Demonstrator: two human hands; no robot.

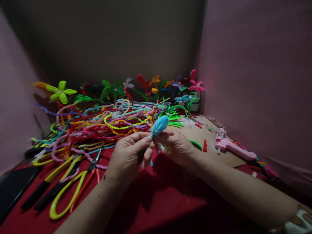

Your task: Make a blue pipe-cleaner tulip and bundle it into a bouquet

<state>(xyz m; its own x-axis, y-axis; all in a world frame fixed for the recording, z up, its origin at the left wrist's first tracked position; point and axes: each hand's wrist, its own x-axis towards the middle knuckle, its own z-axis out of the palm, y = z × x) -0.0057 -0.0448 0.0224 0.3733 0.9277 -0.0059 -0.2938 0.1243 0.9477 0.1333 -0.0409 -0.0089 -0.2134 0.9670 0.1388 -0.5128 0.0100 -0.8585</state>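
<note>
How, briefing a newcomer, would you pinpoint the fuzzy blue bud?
Start at the dark red tabletop; above it, the left hand and right hand nearly meet. At their fingertips is the fuzzy blue bud, closed and oval, unlike the open light-blue flower behind.

Between the left hand point(129, 152) and right hand point(176, 144), above the bench point(168, 198), is a bud point(160, 125). Beyond the hands, spreading leftward, lies a heap of pipe cleaners point(97, 122); behind it stand flowers point(60, 92). Left of the left hand, scissors point(92, 164) lie beside a two-handled tool point(40, 193). Right of the right hand, a glue gun point(235, 149) lies on a board point(211, 136).
</note>
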